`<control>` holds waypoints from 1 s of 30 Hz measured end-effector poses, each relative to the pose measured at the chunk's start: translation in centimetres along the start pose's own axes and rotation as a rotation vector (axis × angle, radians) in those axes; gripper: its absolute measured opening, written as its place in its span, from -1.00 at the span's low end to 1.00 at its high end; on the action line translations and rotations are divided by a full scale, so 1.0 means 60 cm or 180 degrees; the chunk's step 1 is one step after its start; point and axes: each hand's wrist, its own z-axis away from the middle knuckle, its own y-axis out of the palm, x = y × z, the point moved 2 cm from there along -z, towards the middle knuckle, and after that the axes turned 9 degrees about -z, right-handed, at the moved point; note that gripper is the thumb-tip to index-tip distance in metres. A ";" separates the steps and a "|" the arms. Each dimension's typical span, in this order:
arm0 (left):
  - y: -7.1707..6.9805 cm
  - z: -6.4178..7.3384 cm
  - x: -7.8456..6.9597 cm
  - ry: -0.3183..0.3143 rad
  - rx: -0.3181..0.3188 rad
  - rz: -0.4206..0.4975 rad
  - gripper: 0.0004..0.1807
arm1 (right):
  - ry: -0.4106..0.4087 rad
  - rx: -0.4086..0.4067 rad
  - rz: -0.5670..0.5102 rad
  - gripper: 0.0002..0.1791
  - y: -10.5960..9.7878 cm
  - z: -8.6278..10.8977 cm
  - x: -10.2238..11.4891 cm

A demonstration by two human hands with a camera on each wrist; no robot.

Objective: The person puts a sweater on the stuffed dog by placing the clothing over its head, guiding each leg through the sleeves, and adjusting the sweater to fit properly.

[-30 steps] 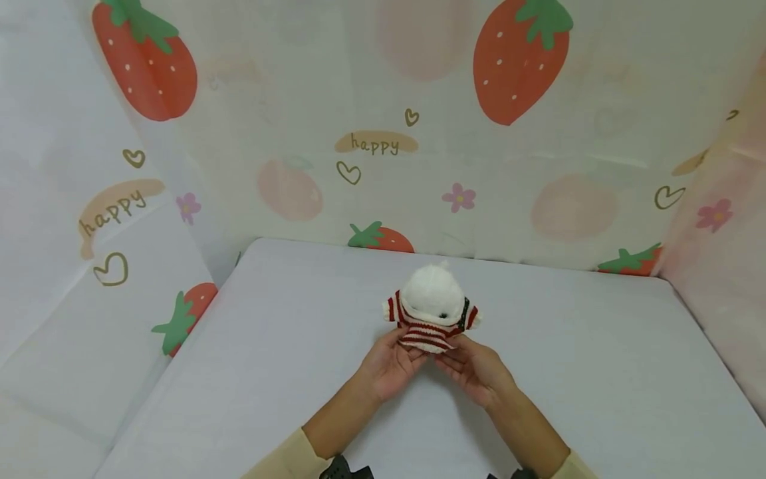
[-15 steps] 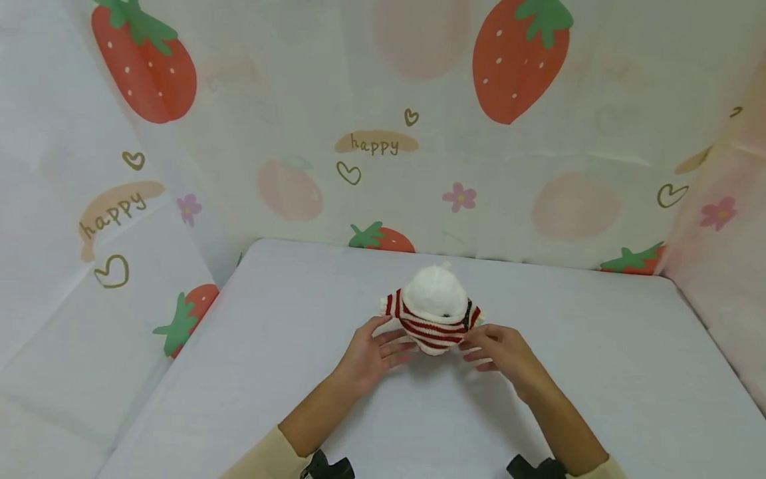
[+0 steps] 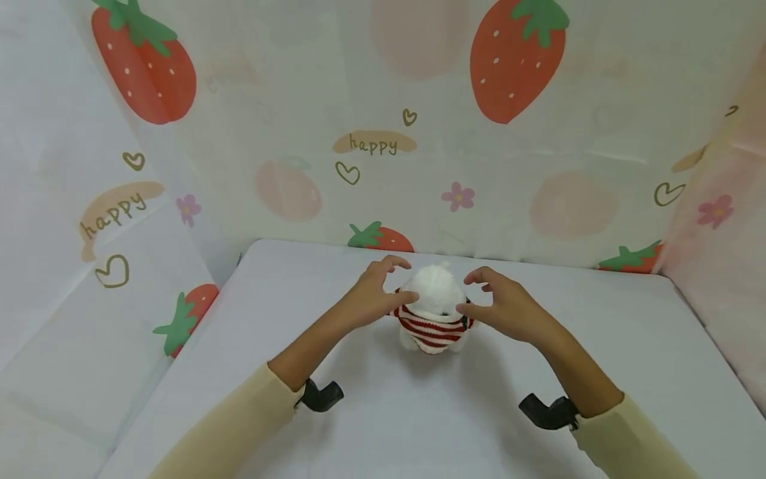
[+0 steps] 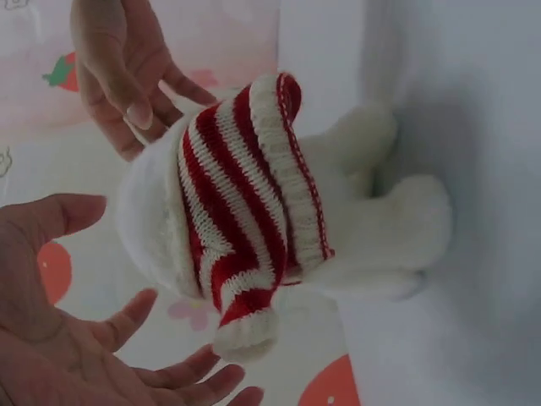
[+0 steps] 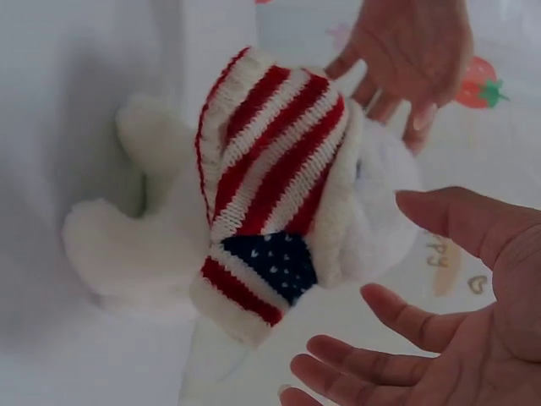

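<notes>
A white plush toy (image 3: 433, 289) stands upright near the middle of the table, dressed in a knitted red-and-white striped sweater (image 3: 431, 331). In the right wrist view one shoulder has a dark blue patch (image 5: 270, 260) with white dots, and the white legs (image 5: 122, 254) show below the hem. My left hand (image 3: 374, 293) is at the left of the toy's head, thumb in front, fingers spread and gently bent. On the other side my right hand (image 3: 505, 306) mirrors it. Neither hand grips the toy; the left wrist view shows space between my left thumb (image 4: 72, 213) and the head.
The table (image 3: 287, 286) has a white cover. Behind it hangs a sheet (image 3: 311, 86) printed with strawberries, hearts and "happy". Black wrist mounts (image 3: 322, 396) sit at both beige sleeves (image 3: 233, 419).
Both hands have let go of the sweater's lower edge, moved apart, and risen to either side of the toy's head. The sweater hem hangs loose, and the toy has stayed in place.
</notes>
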 end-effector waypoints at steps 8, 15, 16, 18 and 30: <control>0.014 -0.025 0.001 -0.0064 0.0546 -0.0356 -0.32 | 0.0066 0.0325 -0.0172 -0.43 0.020 -0.028 -0.003; 0.025 -0.032 0.009 -0.0217 0.0747 -0.0111 -0.30 | 0.0166 0.0396 -0.0368 -0.51 0.023 -0.038 -0.011; 0.027 -0.031 0.010 -0.0265 0.0790 -0.0043 -0.30 | 0.0192 0.0427 -0.0385 -0.51 0.024 -0.038 -0.011; 0.032 -0.030 0.012 -0.0331 0.0880 0.0176 -0.29 | 0.0263 0.0486 -0.0384 -0.49 0.026 -0.039 -0.013; 0.064 -0.032 0.017 -0.0699 0.0695 0.0981 -0.23 | 0.0610 0.0580 -0.0840 -0.35 0.051 -0.037 -0.029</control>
